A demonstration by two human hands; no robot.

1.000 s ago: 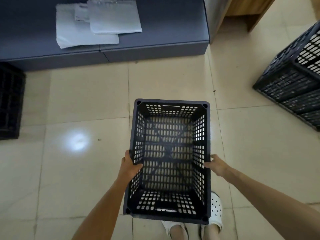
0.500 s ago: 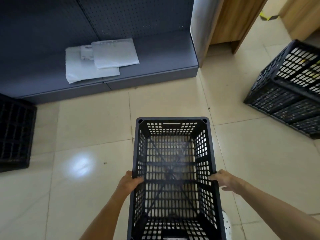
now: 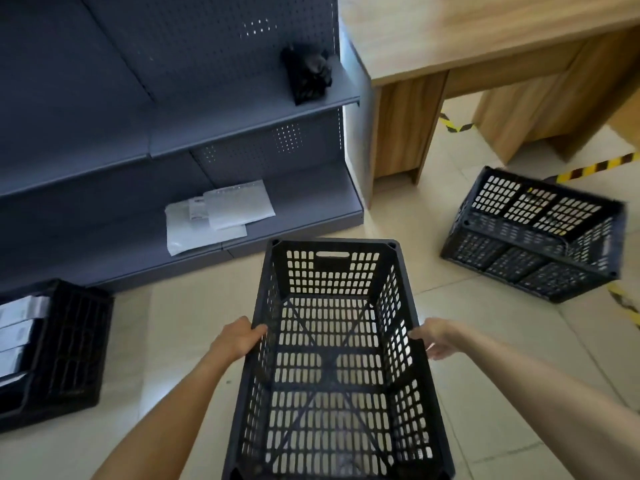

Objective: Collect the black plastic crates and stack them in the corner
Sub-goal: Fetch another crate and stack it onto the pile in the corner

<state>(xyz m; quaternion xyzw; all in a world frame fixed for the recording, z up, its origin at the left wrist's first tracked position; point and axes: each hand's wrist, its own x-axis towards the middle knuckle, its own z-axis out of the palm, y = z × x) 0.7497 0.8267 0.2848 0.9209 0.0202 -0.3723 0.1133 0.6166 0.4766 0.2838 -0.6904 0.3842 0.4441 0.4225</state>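
- Head view: empty black perforated plastic crate (image 3: 332, 358) is carried level above the tiled floor (image 3: 485, 358); left hand (image 3: 239, 341) and right hand (image 3: 434, 339) each curl fingers over a long rim
- Advice: keep both grips matched; carry it level toward the other black slotted crate (image 3: 533, 233) by the wooden desk (image 3: 485, 46); align corners before lowering

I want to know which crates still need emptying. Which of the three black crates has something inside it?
The crate at the left beside the shelf: pale boxes sit inside. The held crate is empty; the stacked crates on the right look empty.
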